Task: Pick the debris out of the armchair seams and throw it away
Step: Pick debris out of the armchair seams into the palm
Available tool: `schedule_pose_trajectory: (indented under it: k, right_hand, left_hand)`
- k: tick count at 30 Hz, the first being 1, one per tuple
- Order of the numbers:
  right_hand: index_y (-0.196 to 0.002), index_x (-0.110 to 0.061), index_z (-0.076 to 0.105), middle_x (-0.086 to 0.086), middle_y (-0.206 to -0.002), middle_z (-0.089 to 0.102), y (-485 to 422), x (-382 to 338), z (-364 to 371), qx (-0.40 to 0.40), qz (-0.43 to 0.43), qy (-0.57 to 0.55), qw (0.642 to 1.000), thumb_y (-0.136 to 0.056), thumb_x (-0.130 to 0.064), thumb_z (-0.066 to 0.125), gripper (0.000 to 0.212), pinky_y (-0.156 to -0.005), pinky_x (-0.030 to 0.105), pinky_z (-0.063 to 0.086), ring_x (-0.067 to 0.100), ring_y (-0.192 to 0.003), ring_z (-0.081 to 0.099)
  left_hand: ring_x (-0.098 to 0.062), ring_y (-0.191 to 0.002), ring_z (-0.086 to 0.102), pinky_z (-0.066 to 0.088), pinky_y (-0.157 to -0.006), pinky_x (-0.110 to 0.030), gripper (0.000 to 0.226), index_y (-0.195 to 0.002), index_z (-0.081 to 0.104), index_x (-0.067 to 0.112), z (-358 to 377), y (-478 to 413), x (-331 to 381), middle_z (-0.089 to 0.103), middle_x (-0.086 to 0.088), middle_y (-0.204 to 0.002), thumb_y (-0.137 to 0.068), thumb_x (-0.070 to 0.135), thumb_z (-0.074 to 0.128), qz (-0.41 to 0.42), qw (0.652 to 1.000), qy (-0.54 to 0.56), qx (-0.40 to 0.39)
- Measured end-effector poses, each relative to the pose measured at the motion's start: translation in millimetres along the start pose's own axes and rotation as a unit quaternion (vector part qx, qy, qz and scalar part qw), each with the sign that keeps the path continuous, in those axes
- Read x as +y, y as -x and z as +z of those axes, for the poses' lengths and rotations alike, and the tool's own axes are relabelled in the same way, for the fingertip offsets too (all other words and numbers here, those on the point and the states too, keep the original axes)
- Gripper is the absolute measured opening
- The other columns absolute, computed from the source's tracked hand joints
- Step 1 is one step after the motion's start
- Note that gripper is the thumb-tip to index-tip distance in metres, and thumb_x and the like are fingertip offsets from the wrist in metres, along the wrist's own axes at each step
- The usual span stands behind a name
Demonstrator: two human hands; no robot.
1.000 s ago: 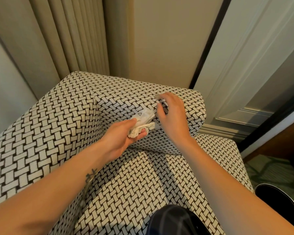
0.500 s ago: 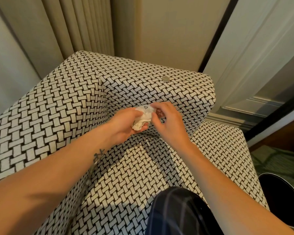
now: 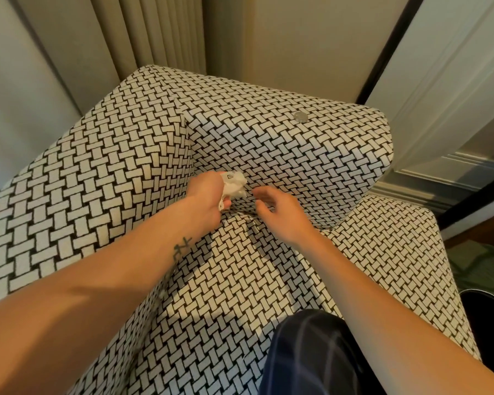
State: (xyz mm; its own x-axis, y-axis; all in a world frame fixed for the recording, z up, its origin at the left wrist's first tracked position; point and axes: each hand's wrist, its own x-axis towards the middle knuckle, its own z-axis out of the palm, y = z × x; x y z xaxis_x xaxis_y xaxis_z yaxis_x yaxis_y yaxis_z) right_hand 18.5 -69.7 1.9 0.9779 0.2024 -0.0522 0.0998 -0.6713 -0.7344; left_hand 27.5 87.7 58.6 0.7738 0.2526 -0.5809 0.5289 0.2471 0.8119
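**While the Left Hand Grips the Scraps, the Right Hovers at the Seam**

As the person leans over the armchair (image 3: 120,172), both bare arms reach across its black-and-white woven fabric toward the back corner of the seat. The left hand (image 3: 207,195) is curled round a wad of crumpled white paper (image 3: 234,183), fingers and thumb closed over it so that only the upper part sticks out; a small triangle mark shows on the top fold. The wad is held just above the seam (image 3: 241,212) where the seat cushion meets the upright cushion, close to the inner corner of the chair.

The right hand (image 3: 280,216) is just beside it, palm down, fingers loosely bent and a little apart, holding nothing that I can see. Its fingertips (image 3: 258,193) point at the upright cushion right above the seam; whether they touch the fabric I cannot tell.

Up on the top of the cushion, well apart from both hands, lies a small round grey disc (image 3: 300,117), flat on the weave. A small tattoo (image 3: 183,246) marks the left forearm. A knee in dark checked cloth (image 3: 311,354) rests against the seat's front. At the lower right edge, on the floor beside the chair, the rim of a dark bin (image 3: 488,302) shows. Pleated curtains (image 3: 160,35) hang behind the chair.
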Motion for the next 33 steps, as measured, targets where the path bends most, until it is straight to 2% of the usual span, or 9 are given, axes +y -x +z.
schedule_pose_trajectory:
  k: [3,6,8,11,14,18,24,29,33]
  right_hand:
    - [-0.148,-0.014,0.047,0.002,-0.143,0.058,-5,2,15,-0.049,0.035,0.064,0.996,-0.103,-0.025,0.052,0.046,-0.11,0.035,0.045,0.019,-0.129,0.057]
    - [-0.13,-0.014,0.056,0.006,-0.119,0.068,-11,6,28,-0.072,0.057,0.177,0.98,-0.102,-0.033,0.051,0.035,-0.09,0.039,0.054,0.025,-0.103,0.064]
    - [-0.125,-0.013,0.056,0.007,-0.112,0.068,-14,10,34,-0.086,0.07,0.22,0.969,-0.101,-0.039,0.051,0.036,-0.083,0.038,0.054,0.025,-0.098,0.063]
    - [-0.13,-0.01,0.055,0.009,-0.113,0.067,-19,15,42,-0.109,0.084,0.22,0.966,-0.1,-0.042,0.051,0.043,-0.086,0.039,0.054,0.027,-0.102,0.063]
    - [-0.114,-0.012,0.061,0.007,-0.103,0.068,-28,18,47,-0.109,0.087,0.218,0.966,-0.098,-0.046,0.051,0.039,-0.082,0.039,0.055,0.027,-0.097,0.064]
    - [-0.125,-0.013,0.061,0.006,-0.106,0.069,-40,21,54,-0.121,0.11,0.2,0.966,-0.098,-0.057,0.048,0.053,-0.08,0.035,0.05,0.026,-0.1,0.063]
    - [-0.081,-0.015,0.058,0.0,-0.076,0.063,-61,15,65,-0.149,0.14,0.191,0.96,-0.095,-0.068,0.043,0.057,-0.066,0.034,0.047,0.023,-0.077,0.062]
    - [-0.104,-0.012,0.067,0.004,-0.09,0.071,-66,17,71,-0.164,0.185,0.106,0.963,-0.093,-0.063,0.049,0.055,-0.087,0.041,0.056,0.027,-0.093,0.069]
    - [-0.12,-0.011,0.066,0.009,-0.121,0.068,-71,8,72,-0.193,0.23,0.074,0.951,-0.094,-0.061,0.047,0.059,-0.108,0.046,0.044,0.03,-0.118,0.061]
  left_hand:
    - [-0.019,-0.081,0.06,0.049,-0.064,-0.025,0.019,-0.096,0.056,0.013,-2,-2,1,0.066,-0.009,-0.101,-0.102,0.005,0.041,-0.004,0.999,0.028,0.02]
    - [-0.02,-0.084,0.059,0.048,-0.065,-0.026,0.016,-0.091,0.054,0.013,-3,-3,2,0.065,-0.01,-0.101,-0.101,0.008,0.043,0.0,0.999,0.041,0.025]
    - [-0.022,-0.086,0.059,0.047,-0.064,-0.027,0.014,-0.093,0.055,0.013,-3,-2,1,0.066,-0.011,-0.103,-0.1,0.012,0.044,0.0,0.999,0.05,0.019]
    - [-0.02,-0.079,0.061,0.048,-0.062,-0.027,0.015,-0.096,0.057,0.011,-2,-4,-2,0.069,-0.013,-0.104,-0.1,0.016,0.044,0.006,0.997,0.08,0.006]
    - [-0.018,-0.073,0.061,0.048,-0.062,-0.027,0.019,-0.093,0.059,0.011,-1,-6,-5,0.07,-0.009,-0.093,-0.101,0.018,0.042,0.018,0.994,0.106,-0.002]
    - [-0.018,-0.073,0.061,0.049,-0.061,-0.027,0.022,-0.093,0.059,0.011,0,-8,-3,0.069,-0.008,-0.089,-0.101,0.021,0.042,0.018,0.991,0.132,0.01]
    - [-0.021,-0.074,0.063,0.051,-0.063,-0.028,0.025,-0.082,0.058,0.012,2,-8,-4,0.07,-0.008,-0.082,-0.099,0.02,0.042,0.012,0.987,0.158,0.026]
    - [-0.021,-0.073,0.061,0.05,-0.061,-0.028,0.026,-0.088,0.062,0.011,2,-11,-12,0.07,-0.009,-0.085,-0.101,0.022,0.042,0.008,0.993,0.11,0.039]
    - [-0.021,-0.071,0.062,0.052,-0.06,-0.028,0.028,-0.089,0.064,0.009,2,-11,-16,0.071,-0.011,-0.086,-0.102,0.023,0.043,-0.002,0.994,0.093,0.05]
